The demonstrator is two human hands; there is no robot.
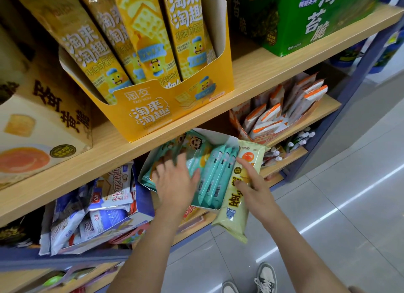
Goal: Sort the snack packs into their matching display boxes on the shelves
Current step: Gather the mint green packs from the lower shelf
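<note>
Up and far to the left of the teal display box (232, 142), on the shelf above it, stands a cream box (43, 126) printed with an egg yolk much like the one on the pack you hold. I judge that to be its home, so compare the print before you commit.

Just left of the teal display box sits a blue box (143, 202) of blue-and-white packs, which is no match.

Your left hand (176, 180) lies spread and flat on the teal packs (215, 175) inside the teal display box, pressing them. Hold that pressure so the row does not slide out with the stray.

The pale yellow pack (237, 207) runs along the right wall of the teal display box; I cannot tell whether it is just inside or outside it. Its lower end hangs past the box front. The pack sits between your two hands, touching the right one and apart from the left.

Your right hand (256, 188) grips it at mid-length from the right, forefinger laid along its face. Draw it straight toward you, not sideways, so it clears the wall.

Up and right of the teal display box, an orange box (241, 129) holds orange-and-white packs.
</note>
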